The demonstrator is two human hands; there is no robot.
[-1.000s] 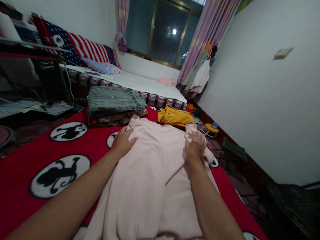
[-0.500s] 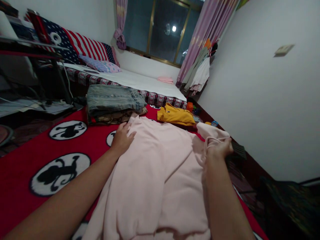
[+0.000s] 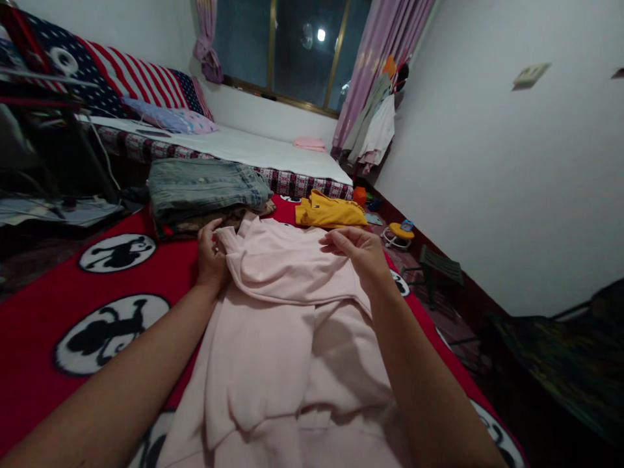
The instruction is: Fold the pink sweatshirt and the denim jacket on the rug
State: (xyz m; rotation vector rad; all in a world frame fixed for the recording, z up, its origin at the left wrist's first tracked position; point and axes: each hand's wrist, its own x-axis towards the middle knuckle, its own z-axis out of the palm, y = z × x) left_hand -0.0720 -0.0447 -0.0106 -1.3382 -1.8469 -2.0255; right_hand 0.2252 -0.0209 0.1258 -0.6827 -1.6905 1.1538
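A pale pink long-sleeved top [image 3: 273, 338] lies spread in front of me, one sleeve folded across its upper part. That sleeve's cuff [image 3: 228, 240] reaches the left edge of the garment. There, my left hand [image 3: 212, 257] has its fingers curled around the cuff. Over the right upper part of the top is my right hand [image 3: 358, 253], its fingers stretched out to the left and nothing visibly held in them. My right forearm hides part of the garment's right side.
The top lies on a red blanket [image 3: 34, 318] with monkey prints. Beyond it are folded denim clothing [image 3: 205, 185] on a pile and a folded yellow garment [image 3: 331, 211]. A bed [image 3: 253, 146] stands behind; a yellow stool [image 3: 400, 231] and a dark folding stool [image 3: 441, 265] are at right.
My right hand has carried the sleeve leftward across the top and let go of it. My left hand has shifted from lying flat on the garment to gripping the cuff. The view has shifted slightly.
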